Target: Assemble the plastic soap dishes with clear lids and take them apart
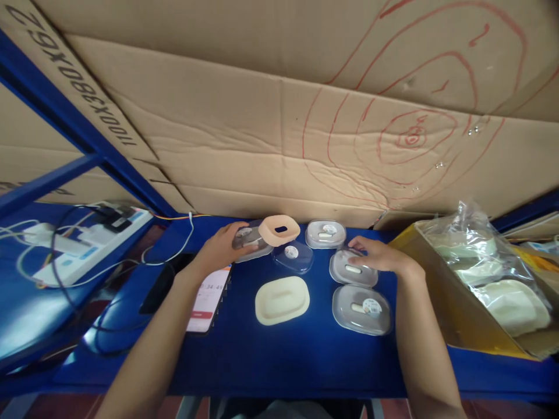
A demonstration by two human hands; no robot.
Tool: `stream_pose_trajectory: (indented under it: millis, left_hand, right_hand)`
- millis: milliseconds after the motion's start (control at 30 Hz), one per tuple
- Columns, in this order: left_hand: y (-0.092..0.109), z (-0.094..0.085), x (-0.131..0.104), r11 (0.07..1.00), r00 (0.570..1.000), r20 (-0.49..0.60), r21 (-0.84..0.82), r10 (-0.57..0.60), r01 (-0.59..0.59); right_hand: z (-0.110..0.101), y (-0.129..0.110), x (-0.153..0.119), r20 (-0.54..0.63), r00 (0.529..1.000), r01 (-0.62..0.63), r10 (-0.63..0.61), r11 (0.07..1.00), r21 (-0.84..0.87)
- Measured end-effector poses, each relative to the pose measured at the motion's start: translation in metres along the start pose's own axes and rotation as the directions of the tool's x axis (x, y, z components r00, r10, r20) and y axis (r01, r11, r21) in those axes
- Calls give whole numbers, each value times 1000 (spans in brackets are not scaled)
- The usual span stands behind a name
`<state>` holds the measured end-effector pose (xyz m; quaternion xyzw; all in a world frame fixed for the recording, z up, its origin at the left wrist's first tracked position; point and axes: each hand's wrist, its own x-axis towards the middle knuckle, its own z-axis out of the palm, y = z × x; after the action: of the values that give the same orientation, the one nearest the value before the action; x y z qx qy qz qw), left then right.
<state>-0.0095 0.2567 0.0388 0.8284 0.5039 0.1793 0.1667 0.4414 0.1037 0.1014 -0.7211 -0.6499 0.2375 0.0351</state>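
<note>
My left hand [222, 243] is closed around a clear plastic cover [248, 236], thumb at its near side and fingers at its far side. A peach-coloured oval piece with a dark slot [279, 230] overlaps its right end. Another clear cover [293, 257] with a round sticker lies just below. My right hand [375, 254] reaches over the middle clear-topped box [353, 270], fingers apart and touching or just above its top. Similar boxes sit behind [325, 234] and in front [362, 311], each with a sticker. A cream oval tray [282, 299] lies between my arms.
A phone [209, 298] with a lit timer lies beside my left forearm. Cables and a white power strip [94, 247] are at far left. An open carton [463, 311] with bagged pale pieces stands at right. Cardboard [279, 134] walls the back of the blue table [271, 361].
</note>
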Motion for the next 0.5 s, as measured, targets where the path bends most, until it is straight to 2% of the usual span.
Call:
stream_pose_trajectory:
  millis: [133,200,267,400,500]
  left_hand:
    - [-4,2,3,999,997,-73,-24,-27,25]
    - [-8,4,5,999,993,-116,-26,-24,21]
    - [-11,7,7,1000,988,-152,-20,5,-8]
    - [-11,15,8,996,984,-158,13,84,-83]
    - [-5,17,5,992,985,-119,47,122,-117]
  right_hand:
    - [-8,14,5,-52,997,-63,62,998,-28]
    - [-9,10,8,-110,990,-99,92,993,-64]
    - [-8,1,9,-120,990,-89,79,992,-84]
    - [-2,-28,-2,32,999,-40,43,995,-87]
    - [3,-49,-10,137,985,-88,108,986,-140]
